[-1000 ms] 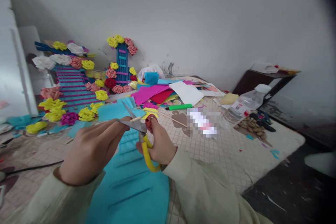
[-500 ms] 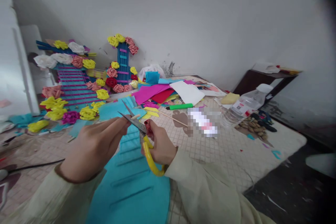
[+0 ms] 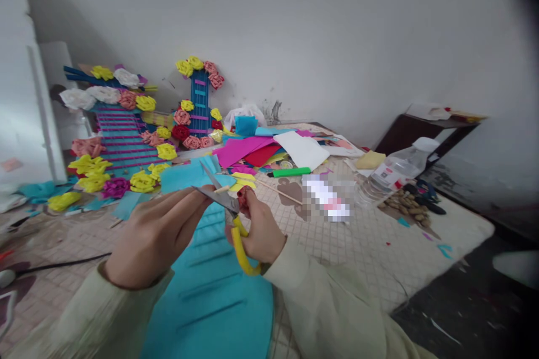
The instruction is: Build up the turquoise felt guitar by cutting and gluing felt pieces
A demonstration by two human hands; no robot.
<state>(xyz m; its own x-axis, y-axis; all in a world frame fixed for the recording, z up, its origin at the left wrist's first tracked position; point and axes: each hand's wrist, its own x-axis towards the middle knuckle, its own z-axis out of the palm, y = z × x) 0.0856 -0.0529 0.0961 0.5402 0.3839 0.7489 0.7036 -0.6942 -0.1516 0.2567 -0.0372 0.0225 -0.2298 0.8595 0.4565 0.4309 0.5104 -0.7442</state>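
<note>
Slightly higher than half a second ago sits the yellow handle loop of the scissors (image 3: 236, 224), and both hands are a little more to the right; the blades remain apart. The right hand (image 3: 260, 230) is closed around the yellow handles, the thumb on top near the pivot. The left hand (image 3: 155, 235) has its fingers pinched together on a short pale stick (image 3: 222, 189) (only its end shows, just beside the blades). Both hands are above a teal felt sheet (image 3: 210, 291), which lies at the near edge of the checked mat (image 3: 357, 241). Farther on the mat lie a green marker (image 3: 290, 171) and a pile of coloured sheets (image 3: 252, 148). Near the right edge of the mat lies a plastic bottle (image 3: 393, 171), with a heap of nuts (image 3: 406, 206) just beside it. Paper flowers (image 3: 122, 129) stand at the far left corner.
</note>
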